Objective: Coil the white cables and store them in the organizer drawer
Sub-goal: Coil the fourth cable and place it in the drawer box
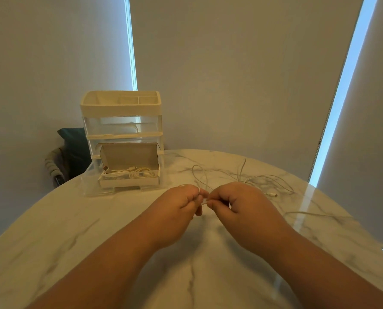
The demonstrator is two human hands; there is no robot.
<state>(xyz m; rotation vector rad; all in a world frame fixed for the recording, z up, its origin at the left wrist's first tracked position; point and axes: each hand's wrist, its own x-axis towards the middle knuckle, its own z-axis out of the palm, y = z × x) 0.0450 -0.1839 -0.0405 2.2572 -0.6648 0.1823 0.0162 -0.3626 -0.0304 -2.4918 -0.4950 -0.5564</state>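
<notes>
A thin white cable (262, 178) lies in loose loops on the marble table (96, 230), right of centre. One end of it is pinched between my left hand (181, 201) and my right hand (237, 199), which meet fingertip to fingertip just above the tabletop. A clear organizer (121, 121) with a cream top tray stands at the far left. Its bottom drawer (90, 181) is pulled out and holds an open white box (128, 180) with coiled white cables (134, 172) inside.
Another strand of white cable (315, 214) trails toward the table's right edge. A dark green cushion on a chair (74, 150) sits behind the table at the left. Blinds cover the windows behind.
</notes>
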